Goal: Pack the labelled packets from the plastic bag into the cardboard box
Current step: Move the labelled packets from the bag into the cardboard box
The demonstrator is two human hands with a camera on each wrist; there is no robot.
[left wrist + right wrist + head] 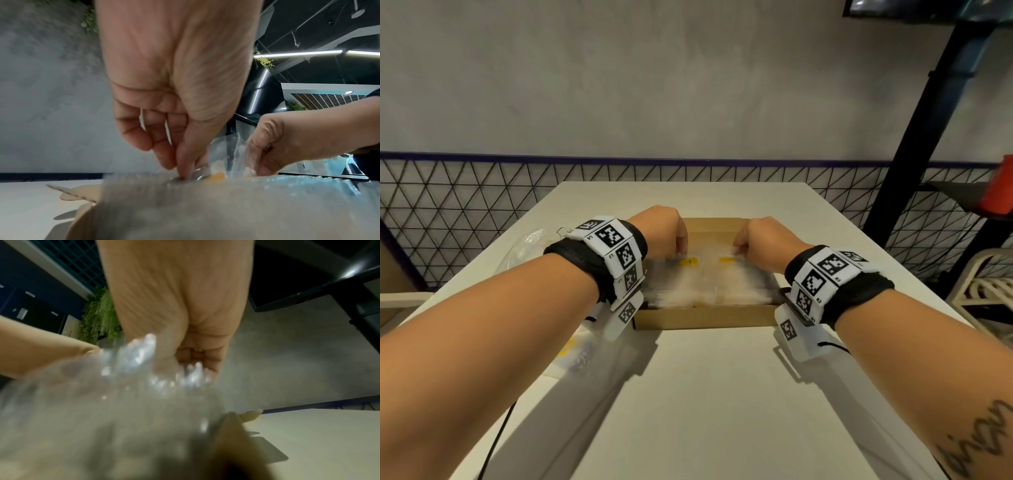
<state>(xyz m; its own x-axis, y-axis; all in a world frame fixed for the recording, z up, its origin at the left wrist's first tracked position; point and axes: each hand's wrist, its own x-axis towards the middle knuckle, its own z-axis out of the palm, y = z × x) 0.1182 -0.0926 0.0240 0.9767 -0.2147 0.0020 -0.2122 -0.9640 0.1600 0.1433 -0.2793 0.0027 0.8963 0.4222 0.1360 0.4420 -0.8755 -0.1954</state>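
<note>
An open flat cardboard box [705,317] lies in the middle of the white table [715,394]. Clear packets with yellow labels [690,263] lie inside it, blurred. My left hand [671,236] hovers over the box's left part and pinches the top edge of a clear packet [218,155] between thumb and forefinger. My right hand [753,240] grips the same packet's other end [144,356], fingers curled. The plastic bag [527,246] lies left of the box, partly hidden by my left arm.
Another clear packet with a yellow label [575,349] lies on the table under my left forearm. A black metal post [928,113] and a shelf with a red object [996,192] stand at the right. A white chair [986,291] sits beside the table.
</note>
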